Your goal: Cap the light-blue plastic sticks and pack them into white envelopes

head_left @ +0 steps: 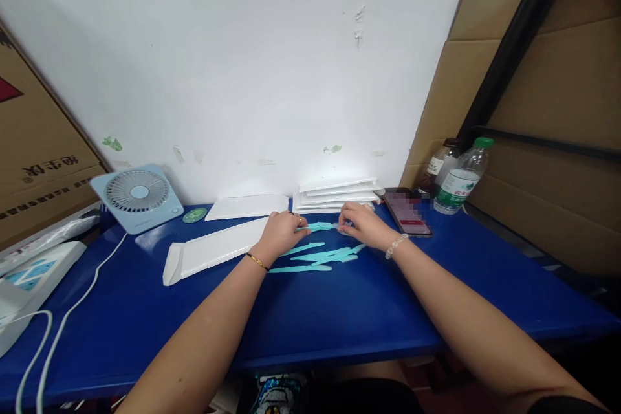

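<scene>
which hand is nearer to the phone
Right. The right hand is just to the left of the phone; the left hand is farther away on the same side, beyond the right hand.

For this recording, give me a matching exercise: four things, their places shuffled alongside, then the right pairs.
1. Square light-blue plastic fan
2. Stacked flat white envelopes
3. Loose thin turquoise pieces
4. Clear plastic bottle with green cap

A. On the glossy blue tabletop, between both forearms
B. Beside the brown-capped bottle
C. At the left, near the white wall
D. Just beyond the right hand

Pairs: 1-C, 2-D, 3-A, 4-B
</scene>
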`<state>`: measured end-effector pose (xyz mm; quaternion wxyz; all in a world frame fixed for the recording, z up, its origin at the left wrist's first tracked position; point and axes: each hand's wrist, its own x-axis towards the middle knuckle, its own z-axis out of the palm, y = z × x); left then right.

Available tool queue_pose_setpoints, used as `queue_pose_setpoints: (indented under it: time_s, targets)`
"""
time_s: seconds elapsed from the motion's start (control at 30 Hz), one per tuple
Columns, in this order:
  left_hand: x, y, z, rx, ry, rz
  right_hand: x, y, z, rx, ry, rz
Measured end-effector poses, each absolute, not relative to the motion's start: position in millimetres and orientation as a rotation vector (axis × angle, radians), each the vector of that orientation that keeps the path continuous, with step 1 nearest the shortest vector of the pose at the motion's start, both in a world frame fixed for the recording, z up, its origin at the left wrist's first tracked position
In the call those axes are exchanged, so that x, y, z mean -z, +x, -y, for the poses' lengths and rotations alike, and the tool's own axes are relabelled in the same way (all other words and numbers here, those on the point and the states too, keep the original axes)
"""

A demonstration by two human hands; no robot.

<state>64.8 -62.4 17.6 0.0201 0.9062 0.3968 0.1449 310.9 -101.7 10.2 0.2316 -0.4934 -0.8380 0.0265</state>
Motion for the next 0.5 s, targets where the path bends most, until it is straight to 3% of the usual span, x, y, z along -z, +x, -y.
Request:
queue_pose_setpoints:
  time_s: [0.13,0.3,0.5]
  targets:
    - [-14.1,58.8,58.6,-0.488,2.726,-1.28,-10.2,330.9,98.4,-0.156,-1.435,2.257]
    - [-16.8,57.4,65.2,-0.47,2.718,-1.168,-18.6,344.3,108.6,-0.542,-1.321,2.409]
    - [-24.6,65.0,81.2,-0.45,2.704,-0.959,-20.0,340.1,115.0,-0.576,-1.353,2.584]
